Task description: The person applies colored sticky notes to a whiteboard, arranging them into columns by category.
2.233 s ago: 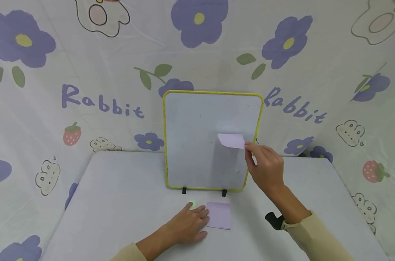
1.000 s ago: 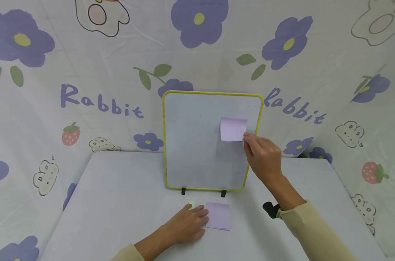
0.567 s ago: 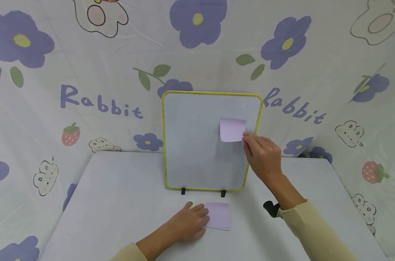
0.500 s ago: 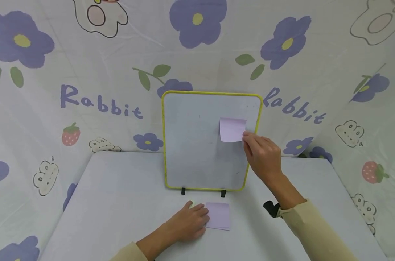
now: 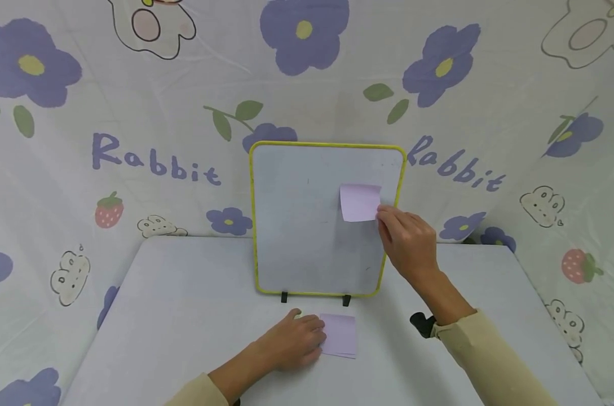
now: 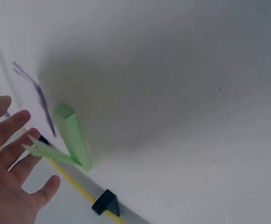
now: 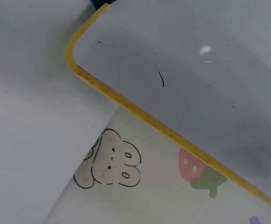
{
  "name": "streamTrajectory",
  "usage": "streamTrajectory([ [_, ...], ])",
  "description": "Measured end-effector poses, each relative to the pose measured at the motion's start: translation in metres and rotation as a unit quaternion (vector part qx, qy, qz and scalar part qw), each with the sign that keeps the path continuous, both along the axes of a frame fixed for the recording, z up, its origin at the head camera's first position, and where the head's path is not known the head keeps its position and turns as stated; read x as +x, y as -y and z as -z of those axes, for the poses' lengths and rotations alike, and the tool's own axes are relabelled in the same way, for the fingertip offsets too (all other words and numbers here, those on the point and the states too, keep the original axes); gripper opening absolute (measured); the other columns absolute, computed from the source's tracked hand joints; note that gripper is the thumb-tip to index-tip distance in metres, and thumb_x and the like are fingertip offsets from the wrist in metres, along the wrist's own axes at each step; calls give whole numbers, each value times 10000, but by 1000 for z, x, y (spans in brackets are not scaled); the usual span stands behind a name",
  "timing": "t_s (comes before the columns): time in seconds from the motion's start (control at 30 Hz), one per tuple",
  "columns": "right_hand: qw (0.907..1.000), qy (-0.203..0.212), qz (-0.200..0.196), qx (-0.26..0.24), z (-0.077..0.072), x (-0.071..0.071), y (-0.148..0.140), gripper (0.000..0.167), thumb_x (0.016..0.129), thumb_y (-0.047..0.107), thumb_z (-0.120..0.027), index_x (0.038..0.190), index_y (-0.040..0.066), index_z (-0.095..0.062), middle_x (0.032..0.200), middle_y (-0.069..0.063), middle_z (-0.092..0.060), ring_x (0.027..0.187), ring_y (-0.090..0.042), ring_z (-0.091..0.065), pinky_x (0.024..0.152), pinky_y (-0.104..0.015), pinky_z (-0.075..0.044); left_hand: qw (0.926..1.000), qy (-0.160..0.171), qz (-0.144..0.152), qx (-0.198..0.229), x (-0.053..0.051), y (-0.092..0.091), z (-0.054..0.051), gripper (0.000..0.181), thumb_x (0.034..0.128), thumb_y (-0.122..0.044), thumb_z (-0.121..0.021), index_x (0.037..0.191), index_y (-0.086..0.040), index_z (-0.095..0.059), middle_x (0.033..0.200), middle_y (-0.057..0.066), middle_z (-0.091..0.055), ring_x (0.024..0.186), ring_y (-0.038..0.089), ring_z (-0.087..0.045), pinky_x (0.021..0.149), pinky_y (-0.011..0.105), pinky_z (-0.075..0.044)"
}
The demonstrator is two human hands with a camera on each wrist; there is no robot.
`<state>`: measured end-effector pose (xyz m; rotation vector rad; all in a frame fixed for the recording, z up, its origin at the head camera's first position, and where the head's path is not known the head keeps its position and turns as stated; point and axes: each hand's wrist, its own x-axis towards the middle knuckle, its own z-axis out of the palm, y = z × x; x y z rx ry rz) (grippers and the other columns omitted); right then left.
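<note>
In the head view, my right hand (image 5: 408,239) pinches the lower right corner of a light purple note (image 5: 360,203) against the upper right part of the yellow-framed whiteboard (image 5: 307,242). The left hand (image 5: 294,341) is on the table, its fingertips at the left edge of a purple pad (image 5: 339,335). Seen from the left wrist, this hand (image 6: 14,163) has relaxed, parted fingers beside a green pad (image 6: 74,137), whose loose sheet (image 6: 53,153) reaches the fingers; whether they touch it I cannot tell. The right wrist view does not show the right hand.
Two black feet (image 5: 284,297) hold the board upright on the white table (image 5: 185,293). Behind it hangs a cloth (image 5: 337,107) with flowers and lettering. A black wrist strap piece (image 5: 422,325) sticks out beside the right sleeve.
Since the earliest frame, the right hand has raised the purple note a little, and it now faces forward more flatly. The left fingers have shifted slightly and now hide nearly all the green in the head view.
</note>
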<state>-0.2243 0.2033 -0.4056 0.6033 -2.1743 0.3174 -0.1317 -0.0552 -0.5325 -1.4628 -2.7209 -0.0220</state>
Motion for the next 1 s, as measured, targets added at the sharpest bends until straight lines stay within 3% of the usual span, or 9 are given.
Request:
streamTrajectory([
  [0.13,10000,-36,1,40,-1,0,0,208,807,-10,-788,1004,-41,-727,1037,-177,-740,866,-366,-725,763,-468,-581,9976,-146,-35,674,-11,-3,-23,224,985,-297,-596,1127,-193,-734,1184,-26,-689,1139,126,-621,958,387,-488],
  [0.23,10000,-52,17,62,-1,-1,0,199,815,-13,-778,1006,-41,-729,1040,-177,-740,866,-367,-725,767,-471,-581,9899,-485,-67,1333,-26,-6,-47,173,969,-245,-613,1032,-171,-756,1053,-34,-717,981,113,-668,851,335,-528],
  [0.4,10000,-38,-22,23,-1,-1,2,184,821,-22,-765,1000,-41,-729,1041,-172,-740,858,-361,-725,766,-467,-580,9564,-1473,-198,2514,-54,-11,-83,132,910,-141,-629,869,-110,-751,832,-18,-714,717,118,-662,636,278,-529],
  [0.47,10000,-24,-27,16,0,-1,2,188,817,-23,-769,1000,-39,-730,1043,-170,-740,859,-359,-726,767,-466,-580,9414,-1731,-369,2872,-64,-12,-96,130,900,-115,-623,884,-83,-748,844,11,-719,730,144,-670,643,288,-540],
  [0.53,10000,-6,-18,24,0,-1,2,189,815,-21,-772,999,-39,-731,1046,-169,-740,861,-357,-726,770,-464,-580,9323,-1900,-527,3031,-73,-14,-107,157,906,-94,-605,965,-58,-747,929,38,-729,825,174,-683,699,310,-549],
  [0.6,10000,0,-3,59,0,-1,2,190,816,-17,-774,999,-41,-731,1048,-170,-739,861,-358,-727,770,-464,-580,9316,-2070,-666,2914,-81,-16,-117,229,922,-93,-589,1097,-46,-728,1069,65,-723,961,202,-677,773,337,-542],
  [0.67,10000,16,14,91,0,0,2,189,818,-11,-775,999,-40,-730,1052,-170,-739,865,-356,-727,772,-461,-581,9372,-2223,-773,2575,-87,-18,-123,333,941,-106,-567,1251,-47,-675,1243,77,-677,1141,226,-626,881,376,-509],
  [0.8,9999,8,28,142,2,-1,1,206,806,-13,-788,1002,-41,-732,1056,-172,-737,864,-361,-726,770,-464,-581,9491,-2424,-1046,1716,-98,-22,-127,502,973,-155,-508,1466,-64,-494,1518,59,-470,1426,245,-384,1096,520,-346],
  [1.0,9998,12,92,152,4,-1,0,251,771,-24,-813,1010,-39,-739,1067,-171,-736,880,-360,-725,774,-462,-578,9508,-2630,-1226,1082,-107,-31,-128,541,995,-183,-475,1527,-113,-409,1591,7,-350,1497,218,-240,1161,594,-197],
])
